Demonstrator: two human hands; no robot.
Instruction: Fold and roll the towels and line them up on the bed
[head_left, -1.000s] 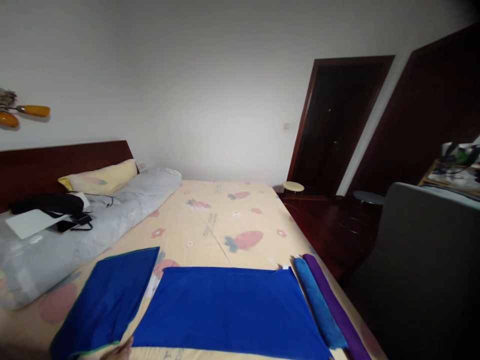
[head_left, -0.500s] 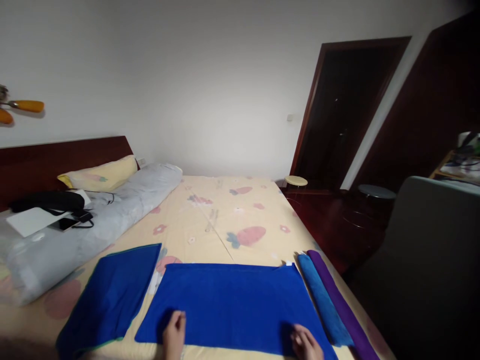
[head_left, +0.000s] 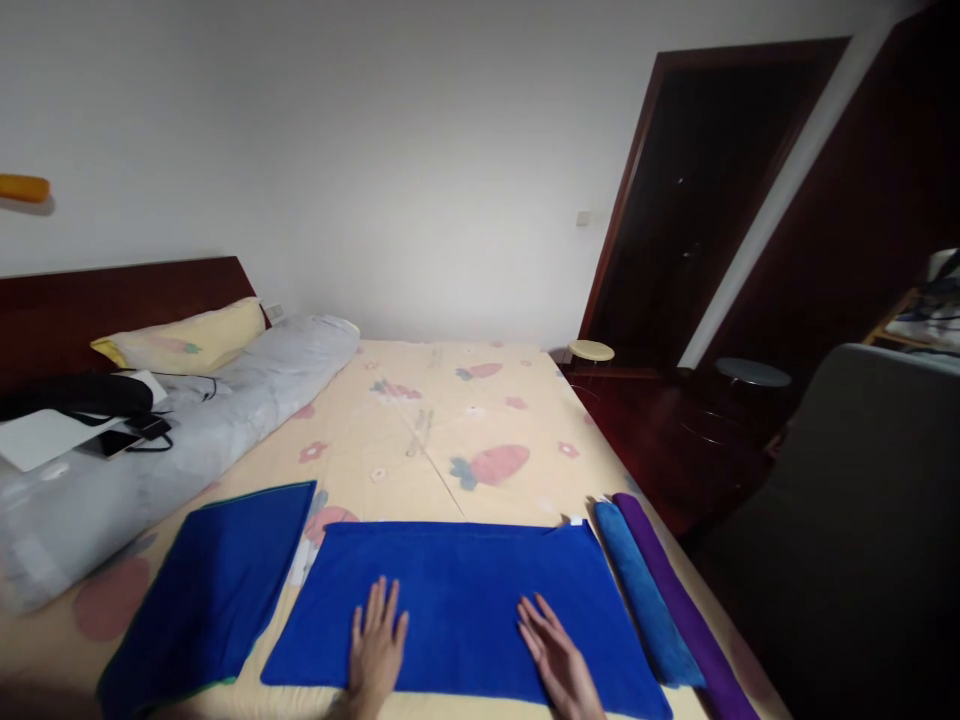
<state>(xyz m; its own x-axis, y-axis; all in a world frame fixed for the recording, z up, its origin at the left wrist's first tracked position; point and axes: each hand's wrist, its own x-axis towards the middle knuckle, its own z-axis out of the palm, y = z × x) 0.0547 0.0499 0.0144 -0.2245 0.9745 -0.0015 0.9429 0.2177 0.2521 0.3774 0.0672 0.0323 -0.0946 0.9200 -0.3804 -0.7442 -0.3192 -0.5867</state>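
A bright blue cloth [head_left: 457, 590] lies spread out on the bed, a small white tag at its far right corner. My left hand [head_left: 377, 640] is over its left part, palm down, fingers apart. Above the right part is my right hand [head_left: 553, 650], fingers stretched out and holding nothing. A second blue cloth [head_left: 210, 590] with a green edge lies to the left. Along the right side, a rolled teal-blue cloth [head_left: 645, 595] and a rolled purple cloth [head_left: 679, 610] lie side by side.
On the patterned bed sheet [head_left: 420, 400] at the left rests a long grey bundle [head_left: 225, 430] carrying a phone [head_left: 112, 443] and a black pouch. Behind it is a yellow pillow [head_left: 195, 340]. Two stools [head_left: 591, 351] and a grey chair back [head_left: 862, 500] stand at the right.
Both hands have moved further over the blue cloth and closer together. Their fingers were curled and are now stretched out. The camera view has shifted slightly.
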